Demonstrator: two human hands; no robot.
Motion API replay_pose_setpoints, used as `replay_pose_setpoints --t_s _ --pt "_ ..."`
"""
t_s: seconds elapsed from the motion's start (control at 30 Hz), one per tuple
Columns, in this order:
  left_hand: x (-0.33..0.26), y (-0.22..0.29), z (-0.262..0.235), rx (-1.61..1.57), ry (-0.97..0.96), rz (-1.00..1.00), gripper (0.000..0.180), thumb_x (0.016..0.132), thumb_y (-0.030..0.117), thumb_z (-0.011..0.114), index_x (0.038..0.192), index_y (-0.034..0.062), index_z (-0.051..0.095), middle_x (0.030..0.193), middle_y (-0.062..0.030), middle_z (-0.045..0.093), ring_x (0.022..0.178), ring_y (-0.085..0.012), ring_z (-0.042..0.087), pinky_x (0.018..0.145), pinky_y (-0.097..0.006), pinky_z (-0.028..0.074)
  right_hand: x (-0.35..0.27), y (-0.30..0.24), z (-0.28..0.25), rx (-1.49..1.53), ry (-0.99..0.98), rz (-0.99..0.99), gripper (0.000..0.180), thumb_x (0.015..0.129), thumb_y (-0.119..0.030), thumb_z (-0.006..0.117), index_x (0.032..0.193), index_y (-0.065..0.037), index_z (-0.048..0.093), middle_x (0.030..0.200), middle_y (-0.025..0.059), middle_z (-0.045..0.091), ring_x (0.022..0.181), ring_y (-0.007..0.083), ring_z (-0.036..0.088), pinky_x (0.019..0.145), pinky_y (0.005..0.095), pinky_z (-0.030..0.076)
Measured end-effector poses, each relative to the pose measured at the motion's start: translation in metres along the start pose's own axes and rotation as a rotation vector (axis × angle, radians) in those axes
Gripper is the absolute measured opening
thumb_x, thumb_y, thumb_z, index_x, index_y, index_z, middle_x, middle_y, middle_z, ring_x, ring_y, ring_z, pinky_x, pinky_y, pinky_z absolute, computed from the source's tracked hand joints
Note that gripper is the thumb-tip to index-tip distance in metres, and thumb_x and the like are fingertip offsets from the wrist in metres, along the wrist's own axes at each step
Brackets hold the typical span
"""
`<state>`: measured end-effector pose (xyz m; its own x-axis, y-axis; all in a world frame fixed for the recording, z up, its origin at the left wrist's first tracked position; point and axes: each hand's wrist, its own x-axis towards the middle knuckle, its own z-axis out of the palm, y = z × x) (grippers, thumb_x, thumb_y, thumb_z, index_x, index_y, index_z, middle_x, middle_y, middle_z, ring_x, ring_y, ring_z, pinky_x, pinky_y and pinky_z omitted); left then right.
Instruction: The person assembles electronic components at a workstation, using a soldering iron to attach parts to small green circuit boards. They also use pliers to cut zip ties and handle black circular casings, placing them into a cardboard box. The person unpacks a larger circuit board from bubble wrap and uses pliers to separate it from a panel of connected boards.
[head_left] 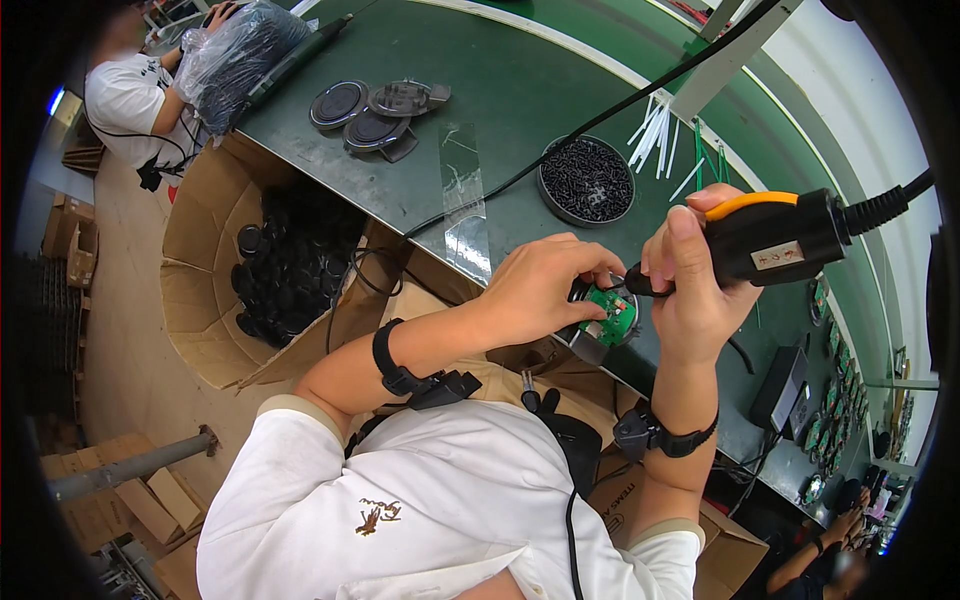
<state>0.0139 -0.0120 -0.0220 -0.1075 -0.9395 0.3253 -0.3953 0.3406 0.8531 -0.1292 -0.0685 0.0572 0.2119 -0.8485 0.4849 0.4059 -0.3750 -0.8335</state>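
Head view, one frame. The left hand (545, 285) is curled over a small round black housing with a green circular circuit board (610, 315) seated in it, fingers pinching its rim and holding it at the near edge of the dark green desk (500, 90), just right of centre. The right hand (695, 290) is wrapped shut around a black electric screwdriver with an orange trigger strip (770, 235), thumb up along the body, tip lowered onto the board; a thick black cable leaves the tool to the right. Judged handling: the housing looks light and rigid, a moulded plastic shell, easily held by its rim between fingertips; the board face looks fragile, with exposed parts, so the grip belongs on the outer edge, not the green surface. The smooth shell could twist under driver torque unless braced. Farther on the desk sits a shallow round tin of small black screws (587, 180), with loose white cable ties (655, 135) beyond it. Far left lie three flat round dark discs (375, 110). Left of the desk stands an open cardboard box of black round parts (290, 265). Another person in a white shirt (125, 95) works at the far left.
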Motion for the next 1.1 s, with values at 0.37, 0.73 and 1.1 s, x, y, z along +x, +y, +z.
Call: replay_pose_setpoints --t_s 0.37,0.73,1.1 --pt "-0.0004 0.001 -0.0008 -0.015 -0.003 -0.026 0.047 0.071 0.011 0.089 0.114 0.0076 0.072 0.094 -0.006 0.074 0.091 -0.0241 0.069 0.082 -0.038 0.054 -0.0023 -0.0027 0.0008 -0.127 -0.01 0.011 0.022 0.096 0.0 0.068 0.115 0.0 0.057 0.065 0.001 0.051 0.047 0.0083 0.044 0.048 0.0267 0.039" --pt "-0.0001 0.0003 -0.0005 0.012 -0.011 -0.03 0.046 0.071 0.014 0.089 0.113 0.0075 0.07 0.098 -0.0069 0.071 0.09 -0.0245 0.069 0.081 -0.038 0.055 -0.0028 0.0008 0.0006 -0.151 -0.014 0.016 0.02 0.097 -0.001 0.068 0.113 0.0 0.057 0.064 0.001 0.051 0.047 0.0083 0.044 0.048 0.0265 0.039" --pt "0.0001 0.0001 -0.0019 0.02 -0.022 -0.027 0.043 0.073 0.014 0.088 0.111 0.0072 0.069 0.1 -0.0077 0.071 0.091 -0.0275 0.068 0.081 -0.041 0.055 -0.0074 0.0073 -0.0002 -0.083 -0.018 -0.014 0.025 0.089 0.005 0.076 0.105 -0.001 0.057 0.081 0.0051 0.062 0.056 0.0077 0.056 0.048 0.0225 0.046"
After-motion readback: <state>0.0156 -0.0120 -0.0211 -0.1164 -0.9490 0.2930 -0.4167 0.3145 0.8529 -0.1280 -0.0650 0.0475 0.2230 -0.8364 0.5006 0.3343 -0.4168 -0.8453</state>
